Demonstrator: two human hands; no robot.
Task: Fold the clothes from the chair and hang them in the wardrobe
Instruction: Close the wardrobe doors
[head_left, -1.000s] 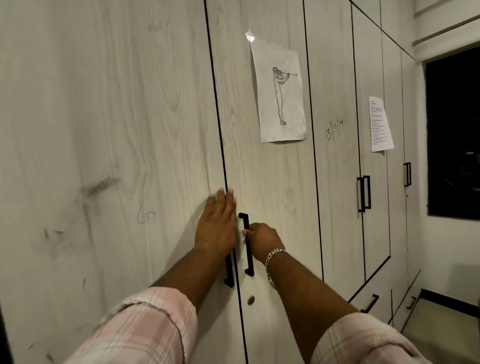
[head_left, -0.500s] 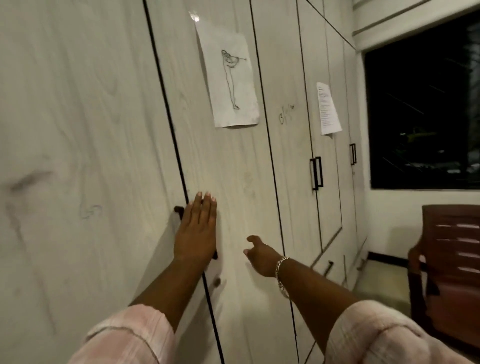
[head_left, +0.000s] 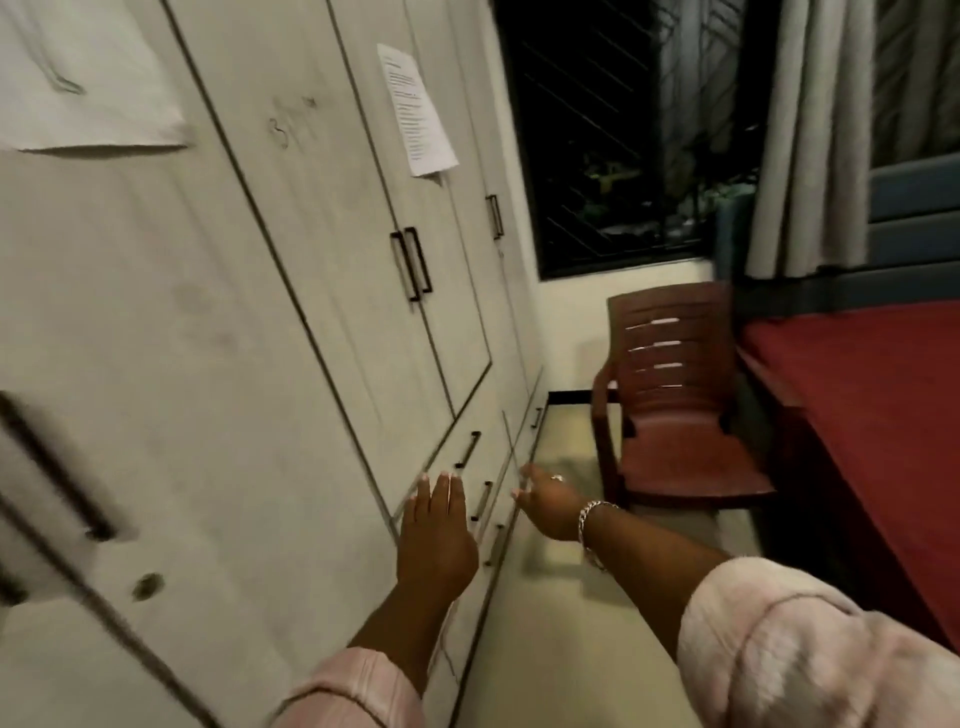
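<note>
We judge the task nearly finished or at a pause: the wardrobe (head_left: 218, 312) doors stand closed and the chair (head_left: 675, 415) seat looks bare, with no clothes visible anywhere. Whether any garments remain out of view, we cannot tell. Our left hand (head_left: 436, 535) hangs released, fingers straight, near the drawer fronts and holding nothing. Our right hand (head_left: 550, 506), bracelet at the wrist, is also loose and grasping nothing, reaching toward the chair, which stands well apart ahead.
</note>
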